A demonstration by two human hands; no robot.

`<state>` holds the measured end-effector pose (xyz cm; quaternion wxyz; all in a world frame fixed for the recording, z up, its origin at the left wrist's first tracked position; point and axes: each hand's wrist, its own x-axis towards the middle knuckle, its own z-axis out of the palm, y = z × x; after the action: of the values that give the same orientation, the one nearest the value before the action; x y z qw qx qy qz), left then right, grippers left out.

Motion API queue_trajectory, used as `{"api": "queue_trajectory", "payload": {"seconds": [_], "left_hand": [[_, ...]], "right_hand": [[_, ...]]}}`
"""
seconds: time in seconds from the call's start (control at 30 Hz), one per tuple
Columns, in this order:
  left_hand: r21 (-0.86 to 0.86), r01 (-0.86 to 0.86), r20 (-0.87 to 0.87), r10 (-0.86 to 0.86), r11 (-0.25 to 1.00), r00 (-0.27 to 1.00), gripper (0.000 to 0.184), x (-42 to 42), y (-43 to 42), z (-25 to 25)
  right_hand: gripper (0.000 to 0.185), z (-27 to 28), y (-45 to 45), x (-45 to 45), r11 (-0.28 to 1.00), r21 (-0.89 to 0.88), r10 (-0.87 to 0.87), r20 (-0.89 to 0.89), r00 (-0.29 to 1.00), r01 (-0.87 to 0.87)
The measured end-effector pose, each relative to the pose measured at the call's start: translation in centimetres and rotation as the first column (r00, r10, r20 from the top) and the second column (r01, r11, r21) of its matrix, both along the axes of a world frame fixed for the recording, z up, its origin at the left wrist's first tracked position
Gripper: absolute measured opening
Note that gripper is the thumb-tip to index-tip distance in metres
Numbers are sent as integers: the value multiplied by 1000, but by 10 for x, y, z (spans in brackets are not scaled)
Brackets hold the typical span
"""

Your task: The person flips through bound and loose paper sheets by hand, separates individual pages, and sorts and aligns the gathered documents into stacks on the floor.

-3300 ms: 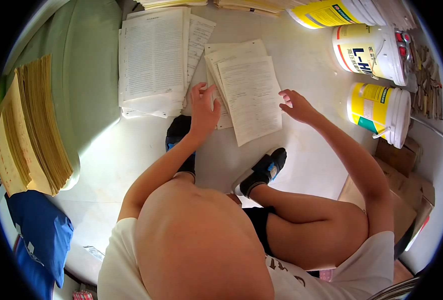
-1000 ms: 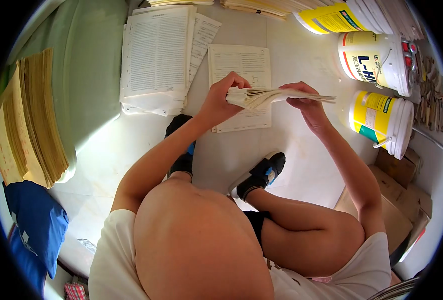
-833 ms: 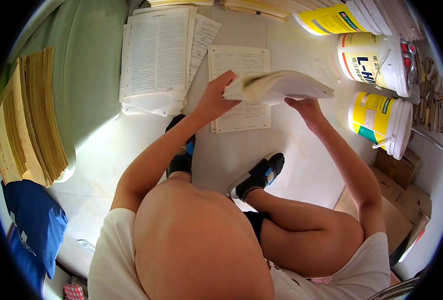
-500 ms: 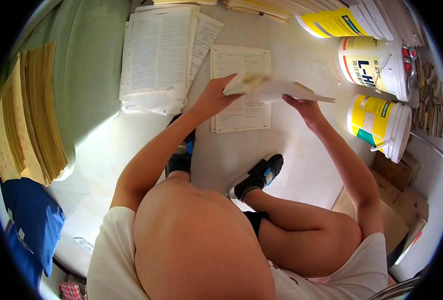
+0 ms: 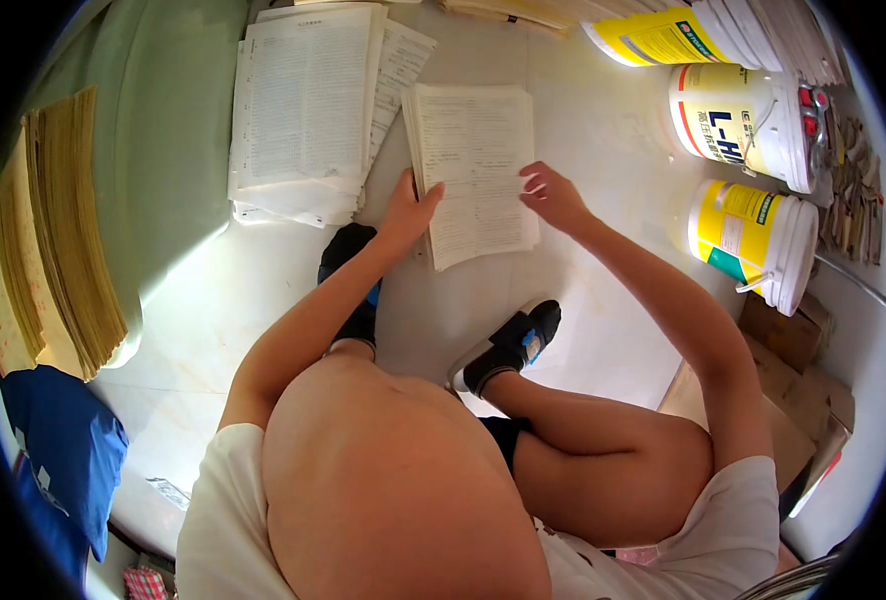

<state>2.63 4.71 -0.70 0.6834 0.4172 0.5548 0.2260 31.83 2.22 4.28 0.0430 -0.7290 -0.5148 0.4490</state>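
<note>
A stack of printed sheets [image 5: 478, 165] lies on the floor in front of me, its edges slightly uneven. My left hand [image 5: 411, 215] is at the stack's lower left edge, thumb on top and fingers at the side, gripping it. Beside the right edge is my right hand [image 5: 553, 197], fingers apart and slightly curled, with nothing held; its fingertips are close to the paper. To the left a larger pile of printed pages [image 5: 308, 105] rests on the floor, with some sheets fanned out at its right side.
White and yellow buckets [image 5: 738, 120] stand at the upper right, with cardboard boxes [image 5: 788, 390] below them. Thick bundles of yellowed paper [image 5: 68, 230] are at the left, above a blue bag [image 5: 68, 450]. My shoes [image 5: 523, 345] are on the floor near the stack.
The sheaf that both hands held in the air now lies on the floor stack. My left hand has moved down and left; my right hand has let go and moved left.
</note>
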Motion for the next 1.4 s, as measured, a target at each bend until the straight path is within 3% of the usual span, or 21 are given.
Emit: {"api": "queue_trajectory", "payload": {"seconds": [0.07,0.13,0.23,0.37,0.43,0.57,0.67,0.73,0.93,1.13,1.4], "left_hand": [[-29,-3,-27,2,1000,1000,42,-7,0,0],[-32,-95,115,98,995,989,37,-14,-6,-5],[-84,-127,223,143,988,964,32,-21,-8,-7],[-56,-152,241,161,987,957,31,-23,-13,-10],[89,-66,160,51,994,986,30,-24,-11,-8],[27,-93,218,85,995,972,31,-21,-9,-3],[2,-107,224,104,994,969,31,-22,-10,-10],[-61,-43,219,56,997,974,33,-25,-7,-8],[-111,-105,323,136,988,937,29,-22,-7,-3],[-126,-14,288,50,992,956,30,-25,-8,2],[-109,-35,279,64,993,958,28,-24,-9,3]], "right_hand": [[46,-6,9,-30,998,25,62,-70,996,-60],[46,-3,15,-63,985,164,78,-148,986,-53],[52,-5,25,-105,988,133,-58,-171,984,82],[59,-9,24,-133,991,97,-63,-236,970,88],[68,-10,22,-139,993,75,-63,-295,953,89],[69,-9,25,-130,995,70,-43,-336,941,70],[66,-10,24,-127,998,60,10,-343,939,11],[60,-10,25,-126,982,166,135,-300,944,-88],[43,-13,26,-122,988,138,116,-322,940,-74],[31,-18,27,-120,987,148,105,-281,954,-65],[33,-8,28,-122,955,221,248,-220,943,-200]]}}
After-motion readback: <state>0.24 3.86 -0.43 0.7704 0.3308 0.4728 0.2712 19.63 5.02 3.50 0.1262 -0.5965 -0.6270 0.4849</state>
